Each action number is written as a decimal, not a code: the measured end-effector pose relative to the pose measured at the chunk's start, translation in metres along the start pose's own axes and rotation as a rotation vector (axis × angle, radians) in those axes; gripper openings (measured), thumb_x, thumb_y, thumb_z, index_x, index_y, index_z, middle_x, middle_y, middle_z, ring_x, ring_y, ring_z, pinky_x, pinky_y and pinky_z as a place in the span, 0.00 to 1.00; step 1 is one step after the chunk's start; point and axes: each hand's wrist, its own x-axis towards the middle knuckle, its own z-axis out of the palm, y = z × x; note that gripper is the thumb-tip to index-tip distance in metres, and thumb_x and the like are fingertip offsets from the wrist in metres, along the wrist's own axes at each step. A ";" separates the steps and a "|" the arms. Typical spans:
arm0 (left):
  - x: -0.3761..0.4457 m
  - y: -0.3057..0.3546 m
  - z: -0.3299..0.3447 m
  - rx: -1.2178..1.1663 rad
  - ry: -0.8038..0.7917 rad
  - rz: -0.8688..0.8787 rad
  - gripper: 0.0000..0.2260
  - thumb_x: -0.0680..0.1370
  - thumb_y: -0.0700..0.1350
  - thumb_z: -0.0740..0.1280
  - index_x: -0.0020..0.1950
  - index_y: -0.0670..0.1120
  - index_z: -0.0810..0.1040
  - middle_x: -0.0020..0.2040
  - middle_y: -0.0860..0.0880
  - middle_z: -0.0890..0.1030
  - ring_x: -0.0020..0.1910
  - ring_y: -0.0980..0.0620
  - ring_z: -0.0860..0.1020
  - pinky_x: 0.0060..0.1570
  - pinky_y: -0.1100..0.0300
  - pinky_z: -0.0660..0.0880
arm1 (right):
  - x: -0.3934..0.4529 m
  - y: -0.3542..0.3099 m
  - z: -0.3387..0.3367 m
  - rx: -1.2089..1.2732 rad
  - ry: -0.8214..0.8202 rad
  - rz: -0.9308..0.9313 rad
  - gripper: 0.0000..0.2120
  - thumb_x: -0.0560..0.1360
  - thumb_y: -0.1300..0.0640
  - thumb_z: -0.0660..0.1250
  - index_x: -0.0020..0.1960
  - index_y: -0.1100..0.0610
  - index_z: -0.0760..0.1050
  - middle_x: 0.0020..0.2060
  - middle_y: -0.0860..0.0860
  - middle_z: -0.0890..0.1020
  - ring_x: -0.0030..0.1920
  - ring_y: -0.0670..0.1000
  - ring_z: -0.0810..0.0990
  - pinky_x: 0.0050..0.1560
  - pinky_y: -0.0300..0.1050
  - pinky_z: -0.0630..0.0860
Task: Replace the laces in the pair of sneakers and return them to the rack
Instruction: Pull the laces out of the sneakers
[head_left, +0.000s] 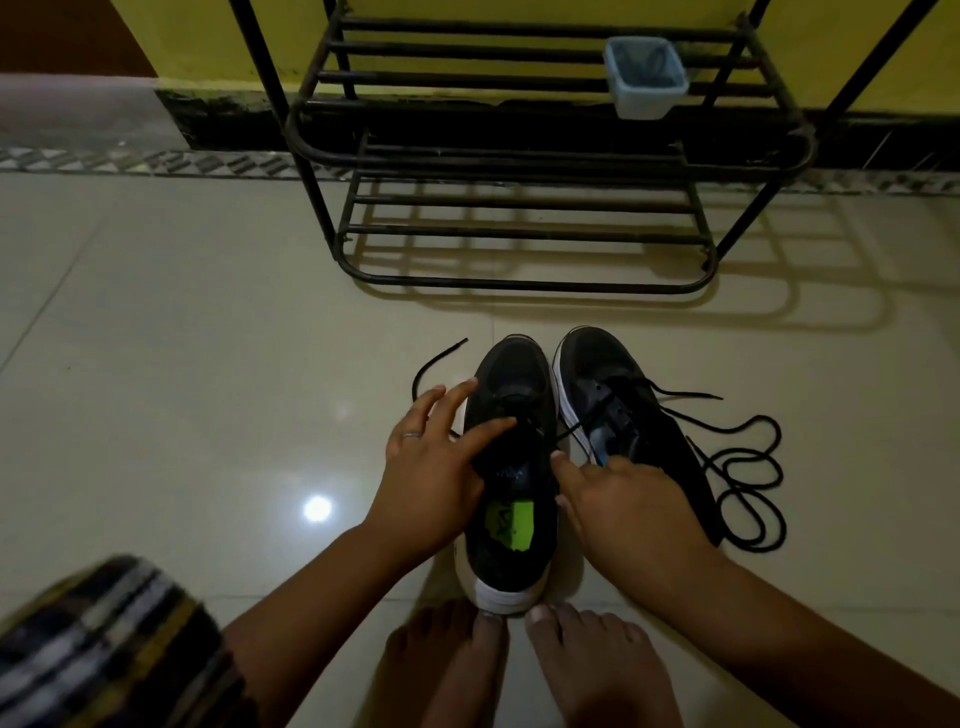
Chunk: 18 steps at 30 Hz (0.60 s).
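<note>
Head view: the left sneaker (511, 467) lies between both hands, its long axis running straight away from them toward the rack (524, 156). Left hand (431, 467) rests spread-fingered on its tongue (nearest the eyelets). Right hand (623, 499) pinches the lace (569, 431) just beside it.

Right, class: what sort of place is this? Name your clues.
Probably a home entryway or hallway: a metal shoe rack stands against a yellow wall on a glossy tiled floor.

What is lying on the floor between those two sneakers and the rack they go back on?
Nothing visible: bare floor tile separates the sneakers from the rack. Loose laces trail to the sides. Only a small blue tub sits on the rack's upper shelf.
</note>
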 end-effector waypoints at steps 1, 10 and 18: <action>0.001 0.003 0.000 0.048 -0.014 0.019 0.22 0.69 0.50 0.55 0.63 0.61 0.68 0.71 0.43 0.68 0.68 0.33 0.66 0.57 0.36 0.70 | 0.000 0.000 0.002 -0.028 0.016 -0.015 0.25 0.52 0.57 0.82 0.47 0.59 0.83 0.24 0.52 0.78 0.23 0.54 0.76 0.23 0.38 0.70; 0.001 0.009 0.005 0.138 0.035 0.105 0.11 0.67 0.44 0.70 0.46 0.54 0.76 0.65 0.42 0.74 0.66 0.33 0.68 0.54 0.37 0.72 | 0.000 -0.013 0.001 -0.127 0.070 -0.077 0.21 0.55 0.61 0.63 0.45 0.64 0.83 0.21 0.55 0.77 0.22 0.56 0.76 0.22 0.40 0.70; 0.000 0.015 0.010 0.208 -0.015 0.092 0.28 0.61 0.48 0.79 0.57 0.52 0.72 0.73 0.43 0.58 0.70 0.37 0.57 0.60 0.36 0.66 | -0.003 -0.019 0.014 -0.196 0.156 -0.097 0.23 0.63 0.64 0.51 0.46 0.65 0.83 0.23 0.55 0.77 0.23 0.54 0.75 0.24 0.40 0.71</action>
